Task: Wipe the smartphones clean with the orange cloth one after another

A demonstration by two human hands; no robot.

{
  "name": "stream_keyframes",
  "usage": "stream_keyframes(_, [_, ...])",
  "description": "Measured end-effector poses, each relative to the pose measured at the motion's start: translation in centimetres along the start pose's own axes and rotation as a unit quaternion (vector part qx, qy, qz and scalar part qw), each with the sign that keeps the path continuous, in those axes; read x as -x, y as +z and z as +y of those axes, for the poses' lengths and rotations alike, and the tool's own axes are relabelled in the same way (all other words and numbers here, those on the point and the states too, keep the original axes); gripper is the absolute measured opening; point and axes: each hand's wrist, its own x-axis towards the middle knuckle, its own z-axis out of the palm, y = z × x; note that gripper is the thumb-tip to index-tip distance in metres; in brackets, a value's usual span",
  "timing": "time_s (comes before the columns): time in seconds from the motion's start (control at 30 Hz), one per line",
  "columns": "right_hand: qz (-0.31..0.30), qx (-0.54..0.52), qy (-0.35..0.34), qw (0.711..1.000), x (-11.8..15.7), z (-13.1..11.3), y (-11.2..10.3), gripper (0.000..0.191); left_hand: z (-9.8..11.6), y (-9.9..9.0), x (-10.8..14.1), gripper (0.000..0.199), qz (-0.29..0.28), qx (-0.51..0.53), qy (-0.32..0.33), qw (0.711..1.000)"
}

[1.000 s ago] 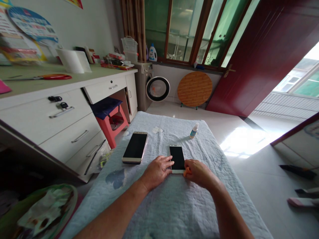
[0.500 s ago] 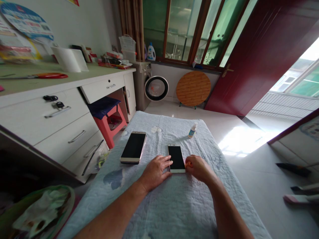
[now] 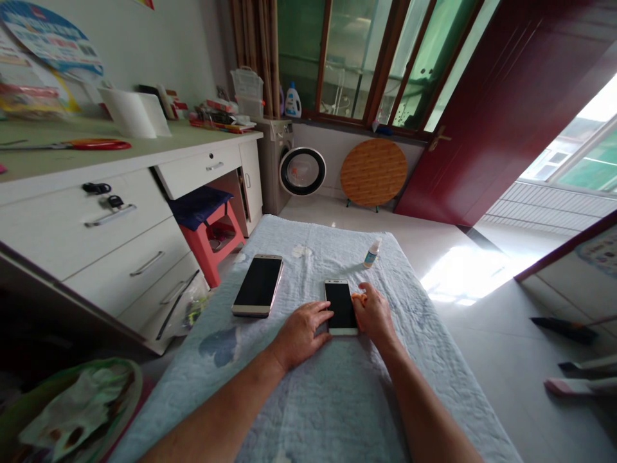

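Observation:
A white-framed smartphone (image 3: 341,307) with a dark screen lies face up on the pale blue quilted cloth (image 3: 318,399). My left hand (image 3: 303,331) rests at its left side, fingers stretched out with their tips on the edge and the thumb by the lower corner. Against the right edge, my right hand (image 3: 375,316) is closed on a small orange cloth (image 3: 358,299), mostly hidden by the fingers. A larger gold-framed smartphone (image 3: 258,285) lies to the left, untouched. Beyond my right hand stands a small spray bottle (image 3: 371,253) with a blue label.
At left is a white desk (image 3: 125,222) with drawers, bearing a paper roll (image 3: 128,114) and red-handled scissors (image 3: 99,145). A red stool (image 3: 216,241) stands under it. A basket (image 3: 135,399) sits low at left. Behind are a washing machine (image 3: 272,167) and a round wooden tabletop (image 3: 374,172).
My right hand has slid up along the phone's right edge with the orange cloth, its index finger now raised. My left hand and both phones have stayed in place.

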Motion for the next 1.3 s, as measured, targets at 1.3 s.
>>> stream_keyframes(1.3, [-0.065,-0.064,0.100,0.991,-3.2,-0.2,0.5,0.031,0.5,-0.3,-0.2,0.055,0.014,-0.060,-0.007,0.998])
